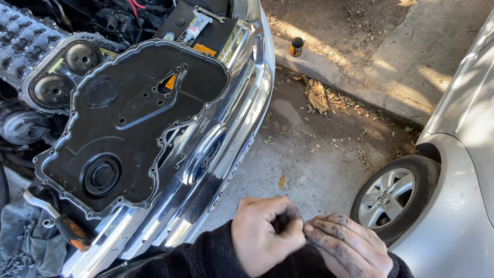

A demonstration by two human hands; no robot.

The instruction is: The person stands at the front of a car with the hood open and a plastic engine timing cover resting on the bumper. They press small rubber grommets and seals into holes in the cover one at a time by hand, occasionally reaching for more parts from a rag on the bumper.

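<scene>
Nearest the camera, at six o'clock, both hands met over the concrete. The left hand (267, 234) was curled into a fist and the right hand (347, 247), its fingers blackened with grease, was closed against it; together they pinched a small dark item (280, 222), too hidden between the fingers to be identified. Holding it in front of the body, clear of the vehicle, presumably let it be worked at close view.

At eight o'clock a screwdriver with an orange-and-black handle (72, 234) lay on a grey rag (23, 242) beside the chrome grille (226, 128), within easy reach. From nine to eleven o'clock a large black engine cover (128, 123), its rim notched with bolt tabs, rested flat across the front of the open engine bay, inner face apparently upward; a flat support of this kind would keep its edge accessible all round. Beyond it, at ten o'clock, the exposed timing sprockets (67, 72) showed. At twelve o'clock a sealant tube (194, 27) lay on a dark surface.

At four o'clock stood the wheel (393, 198) of a silver car (463, 154). Between grille and wheel a strip of bare concrete (309, 159) left standing room. Farthest, at one o'clock, a small can (296, 46) stood on the kerb.
</scene>
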